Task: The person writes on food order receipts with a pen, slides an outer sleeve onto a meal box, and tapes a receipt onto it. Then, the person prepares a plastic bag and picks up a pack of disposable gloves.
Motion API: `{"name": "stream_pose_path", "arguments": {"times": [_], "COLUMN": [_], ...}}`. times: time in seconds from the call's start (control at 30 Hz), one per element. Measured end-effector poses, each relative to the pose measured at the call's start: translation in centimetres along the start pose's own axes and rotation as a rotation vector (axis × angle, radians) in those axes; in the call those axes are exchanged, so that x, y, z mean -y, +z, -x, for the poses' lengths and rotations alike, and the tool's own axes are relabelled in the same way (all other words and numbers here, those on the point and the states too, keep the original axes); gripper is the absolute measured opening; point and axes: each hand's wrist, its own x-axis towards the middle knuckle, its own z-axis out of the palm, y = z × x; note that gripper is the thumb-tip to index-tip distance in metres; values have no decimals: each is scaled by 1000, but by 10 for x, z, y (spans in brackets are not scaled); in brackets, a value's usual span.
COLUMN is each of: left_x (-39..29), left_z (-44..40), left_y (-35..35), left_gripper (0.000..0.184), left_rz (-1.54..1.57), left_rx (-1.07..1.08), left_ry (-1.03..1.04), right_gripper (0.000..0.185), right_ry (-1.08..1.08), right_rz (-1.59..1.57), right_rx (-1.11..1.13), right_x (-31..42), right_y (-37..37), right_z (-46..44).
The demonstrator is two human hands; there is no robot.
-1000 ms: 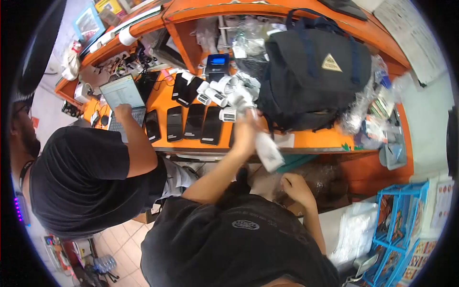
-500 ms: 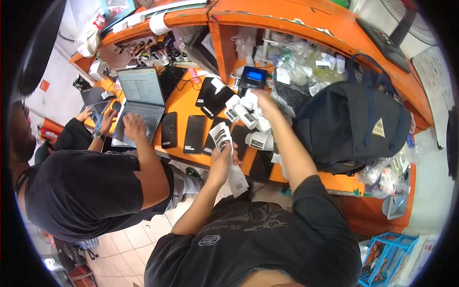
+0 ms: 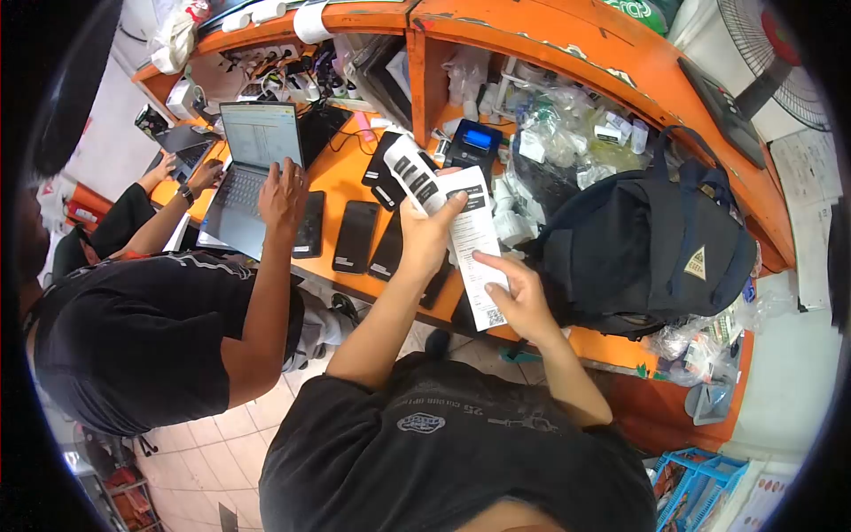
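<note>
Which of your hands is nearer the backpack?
Right. The right hand, low on the paper strip, is just left of the backpack; the left hand, higher on the strip, is farther left.

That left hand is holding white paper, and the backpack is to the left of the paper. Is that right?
Not quite: the head view shows the backpack to the right of the paper, which the left hand is holding.

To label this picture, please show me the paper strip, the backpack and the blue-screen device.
Paper strip (image 3: 472,233), head view: on its printed face.
Backpack (image 3: 638,238), head view: on its dark fabric.
Blue-screen device (image 3: 478,141), head view: on its lit screen.
</note>
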Motion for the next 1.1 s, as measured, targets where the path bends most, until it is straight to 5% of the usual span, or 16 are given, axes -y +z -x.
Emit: {"name": "stream_pose_path", "arguments": {"times": [0.13, 0.23, 0.27, 0.37, 0.43, 0.47, 0.53, 0.57, 0.6, 0.7, 0.83, 0.9, 0.97, 1.1], "left_x": [10, 12, 21, 9, -1, -4, -14, -17, -23, -30, -15, -2, 24, 43], "left_z": [1, -1, -9, -10, -4, -2, 7, 3, 11, 3, 6, 34, 62, 75], "left_y": [14, 13, 4, 2, 6, 10, 17, 6, 9, 22, 101, 133, 155, 221], "left_gripper": [32, 34, 35, 36, 31, 29, 24, 21, 20, 34, 26, 24, 24, 22], "left_rz": [-8, -377, -627, -618, -420, -506, -436, -388, -371, -252, -159, -182, -307, -302], "left_rx": [29, -43, -83, -190, -100, -74, 94, 371, 436, 1154, 1960, 1850, 1725, 2040], "left_ry": [-35, 112, 407, 369, 256, 197, 129, 77, -3, -215, -441, -603, -720, -662], "right_gripper": [42, 41, 41, 37, 49, 53, 59, 61, 61, 53, 32, 29, 27, 36], "right_ry": [-11, 59, 92, 116, 476, 481, 424, 357, 327, 195, 324, 221, 377, 313], "right_rz": [-68, -11, 35, 66, -188, 115, 461, 502, 489, 309, 286, 344, 302, 364], "right_rx": [-110, -113, -133, -264, -257, -264, -316, -369, -277, 286, 423, 14, -337, -1018], "right_x": [3, -6, -15, -73, -95, -113, -114, -93, -76, -36, 17, 20, 35, 30], "right_y": [0, -4, -9, -17, -26, -25, -22, -13, -9, -40, -95, -129, -163, -223], "right_z": [14, 8, 4, -49, -81, -96, -93, -81, -63, 5, 114, 172, 219, 278]}}
